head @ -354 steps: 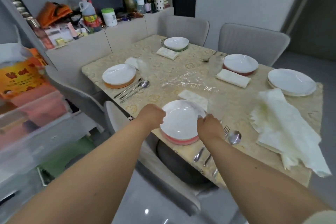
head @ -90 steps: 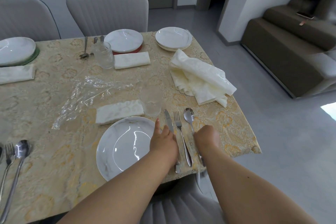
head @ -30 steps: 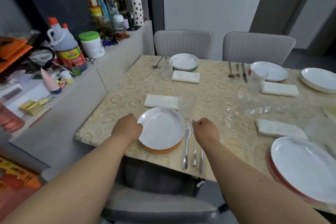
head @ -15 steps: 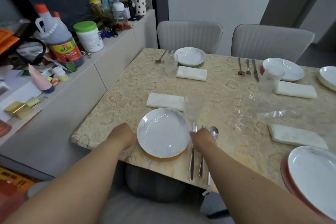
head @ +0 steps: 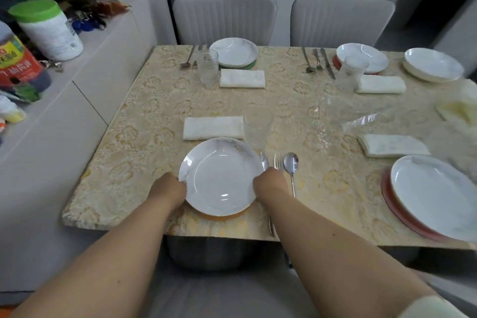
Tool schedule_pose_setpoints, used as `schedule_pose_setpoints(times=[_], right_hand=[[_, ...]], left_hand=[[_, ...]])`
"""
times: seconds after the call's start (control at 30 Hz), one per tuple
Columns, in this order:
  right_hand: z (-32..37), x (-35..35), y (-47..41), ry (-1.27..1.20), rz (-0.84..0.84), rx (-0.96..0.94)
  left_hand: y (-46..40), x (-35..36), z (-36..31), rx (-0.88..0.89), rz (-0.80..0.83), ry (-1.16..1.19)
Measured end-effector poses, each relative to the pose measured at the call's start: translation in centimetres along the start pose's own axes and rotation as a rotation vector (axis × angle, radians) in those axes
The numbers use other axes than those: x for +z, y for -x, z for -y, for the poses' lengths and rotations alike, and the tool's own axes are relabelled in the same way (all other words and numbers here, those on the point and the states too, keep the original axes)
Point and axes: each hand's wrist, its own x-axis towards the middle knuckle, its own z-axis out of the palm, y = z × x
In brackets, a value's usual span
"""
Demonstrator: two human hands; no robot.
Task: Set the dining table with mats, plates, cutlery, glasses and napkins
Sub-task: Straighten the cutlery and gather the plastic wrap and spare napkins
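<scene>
The left hand (head: 169,188) and the right hand (head: 271,183) held the round white marbled plate (head: 219,175) by its two sides, fingers curled on its rim. The plate sat on an orange mat (head: 227,214) near the front edge of the gold flowered bench (head: 129,162). Just right lay a silver knife (head: 263,161), fork (head: 277,159) and spoon (head: 291,165). Behind stood a clear glass (head: 257,126) beside a folded white napkin (head: 213,128).

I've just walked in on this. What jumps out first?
Two hands, left and right, grip the sides of a white plate on an orange mat at the table's near edge. Beside it lie cutlery, a glass and a folded napkin.
</scene>
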Motion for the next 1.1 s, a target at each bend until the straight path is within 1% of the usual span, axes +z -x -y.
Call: schedule_pose_setpoints(times=[0.1,0.17,0.27,0.33,0.47,0.53,0.63,0.83,0.87,0.93,1.0,1.03,1.1], right_hand=[[0.3,0.3,0.6,-0.039,-0.008,0.017],[0.6,0.4,1.0,-0.003,0.026,0.019],[1.1,0.1,1.4,0.118,0.059,0.038],[1.2,0.1,1.0,0.237,0.097,0.000],[1.4,0.2,0.8,0.442,0.147,-0.022],[1.5,0.3,0.6,0.570,0.162,-0.034],[1.7,0.3,0.9,0.655,0.243,-0.012],[1.7,0.1,1.6,0.585,0.261,0.011],[1.6,0.3,1.4,0.591,0.258,0.006],[1.3,0.3,1.3,0.516,0.224,0.021],[0.8,0.6,1.1,0.394,0.127,0.011],[0.4,0.8,1.0,0.301,0.044,-0.014],[0.1,0.9,1.3,0.117,-0.078,0.004]], left_hand=[[-0.6,0.2,-0.6,-0.029,0.033,0.038],[-0.8,0.4,-0.8,-0.054,0.053,0.085],[-0.8,0.5,-1.0,-0.086,0.058,0.113],[-0.9,0.6,-1.0,-0.108,0.068,0.137],[-1.2,1.0,-0.9,-0.174,0.095,0.288],[-1.2,1.3,-1.0,-0.162,0.102,0.252],[-1.1,1.2,-1.0,-0.158,0.107,0.147],[-1.4,1.0,-0.3,-0.120,0.137,0.086],[-1.4,1.0,-0.4,-0.112,0.133,0.066],[-1.2,1.0,-0.4,-0.100,0.094,0.030],[-1.1,0.9,-0.3,-0.096,0.017,0.024],[-1.0,0.8,-0.2,-0.087,-0.034,0.015],[-1.3,0.7,0.2,-0.024,-0.109,-0.027]])
